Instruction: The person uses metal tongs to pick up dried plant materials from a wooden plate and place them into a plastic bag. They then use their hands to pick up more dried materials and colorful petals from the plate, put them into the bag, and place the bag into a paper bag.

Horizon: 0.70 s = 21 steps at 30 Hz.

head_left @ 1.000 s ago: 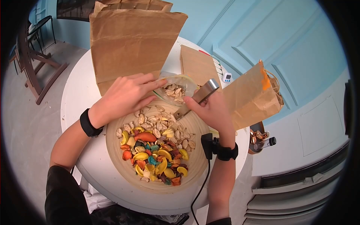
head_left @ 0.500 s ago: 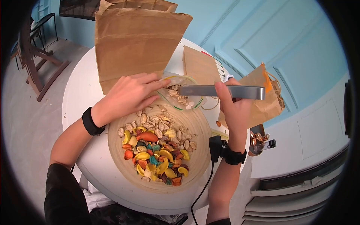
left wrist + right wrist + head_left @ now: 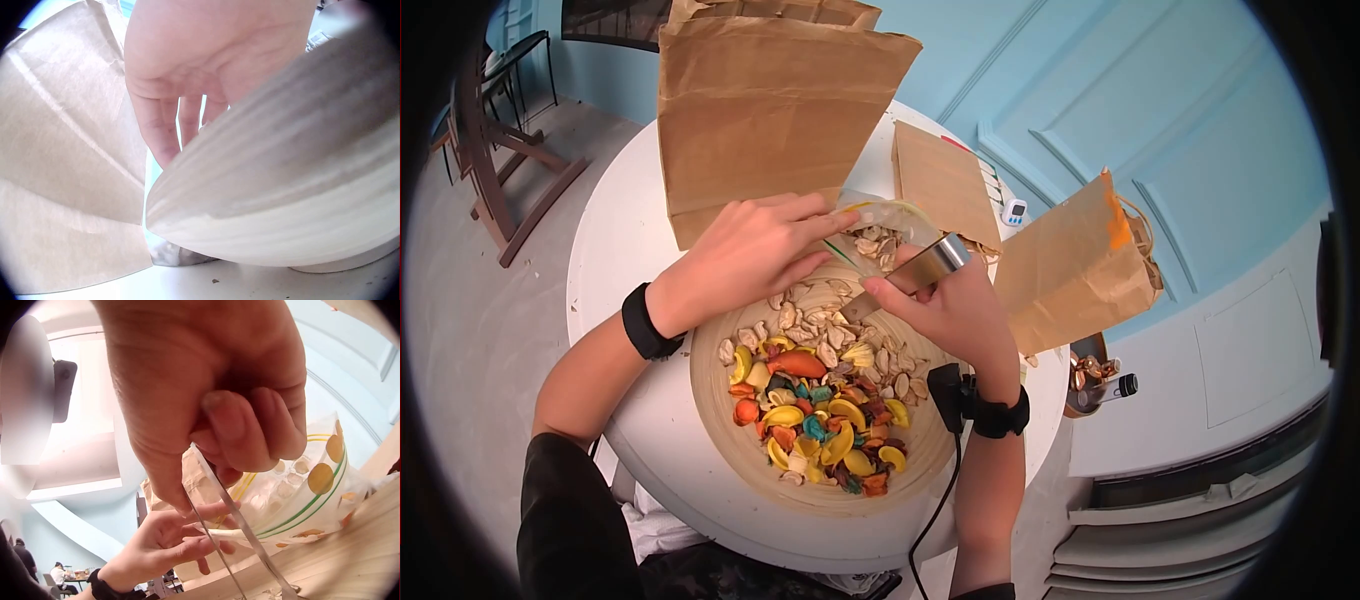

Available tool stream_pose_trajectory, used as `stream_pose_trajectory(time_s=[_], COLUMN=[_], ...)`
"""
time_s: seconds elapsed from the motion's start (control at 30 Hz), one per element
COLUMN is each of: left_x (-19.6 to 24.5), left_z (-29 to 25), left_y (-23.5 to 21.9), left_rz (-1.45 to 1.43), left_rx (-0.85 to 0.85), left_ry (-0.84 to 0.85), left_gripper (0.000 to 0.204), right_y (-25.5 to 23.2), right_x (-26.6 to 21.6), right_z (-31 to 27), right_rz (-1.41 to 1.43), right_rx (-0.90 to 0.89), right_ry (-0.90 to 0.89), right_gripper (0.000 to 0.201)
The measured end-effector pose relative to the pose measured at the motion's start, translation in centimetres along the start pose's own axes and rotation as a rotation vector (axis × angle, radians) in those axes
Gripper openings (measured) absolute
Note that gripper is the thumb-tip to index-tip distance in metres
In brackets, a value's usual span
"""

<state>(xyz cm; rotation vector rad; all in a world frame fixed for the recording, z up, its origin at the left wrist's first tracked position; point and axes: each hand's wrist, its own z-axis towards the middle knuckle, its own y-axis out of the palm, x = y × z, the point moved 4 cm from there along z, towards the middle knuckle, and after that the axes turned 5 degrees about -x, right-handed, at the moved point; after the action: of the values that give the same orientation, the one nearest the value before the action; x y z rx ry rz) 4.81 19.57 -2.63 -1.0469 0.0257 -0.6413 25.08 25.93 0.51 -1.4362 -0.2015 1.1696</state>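
Metal tongs are gripped in my right hand, their tips pointing down to the pale dried pieces in the wide wooden bowl. The thumb lies along one arm of the tongs, the other fingers curl behind. My left hand pinches the near left rim of a clear zip bag with gold dots, holding its mouth open. Similar pale pieces lie inside the bag. The bowl's front half holds colourful dried pieces, yellow, orange, teal and dark red. In the left wrist view, the bowl's side hides the left fingertips.
A tall brown paper bag stands behind the left hand. Another paper bag leans at the right, and a flat one lies behind the zip bag near a small white timer. A cable hangs from the right wrist camera.
The right hand swung the tongs right, with their tips at the bag's mouth, then brought them back down over the pale pieces. The left hand keeps its hold on the bag.
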Motion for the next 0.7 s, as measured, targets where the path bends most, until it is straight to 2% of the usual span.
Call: stream_pose_trajectory(time_s=[0.03, 0.13, 0.33, 0.43, 0.57, 0.7], left_x=[0.0, 0.1, 0.0, 0.1, 0.1, 0.1], left_z=[0.0, 0.0, 0.1, 0.1, 0.0, 0.1], left_y=[0.0, 0.0, 0.0, -0.1, 0.0, 0.0], left_rz=[-0.001, 0.0, 0.0, -0.007, -0.007, 0.002], left_rx=[-0.004, -0.007, -0.004, -0.006, -0.012, -0.015], left_ry=[-0.001, -0.002, 0.006, 0.008, 0.017, 0.018], left_gripper=[0.051, 0.051, 0.052, 0.052, 0.053, 0.053], right_y=[0.0, -0.1, -1.1, -3.5, -5.9, -5.7], right_x=[-0.2, 0.0, 0.8, 0.3, -0.3, -0.6], right_z=[0.0, -0.1, -0.6, -1.1, -2.1, -1.4], right_rz=[0.015, 0.042, 0.149, 0.154, 0.325, 0.077], right_rx=[0.01, -0.038, 0.067, 0.066, 0.229, 0.447], right_ry=[-0.02, 0.094, 0.023, 0.008, 0.016, -0.02], right_gripper=[0.047, 0.04, 0.036, 0.034, 0.038, 0.045])
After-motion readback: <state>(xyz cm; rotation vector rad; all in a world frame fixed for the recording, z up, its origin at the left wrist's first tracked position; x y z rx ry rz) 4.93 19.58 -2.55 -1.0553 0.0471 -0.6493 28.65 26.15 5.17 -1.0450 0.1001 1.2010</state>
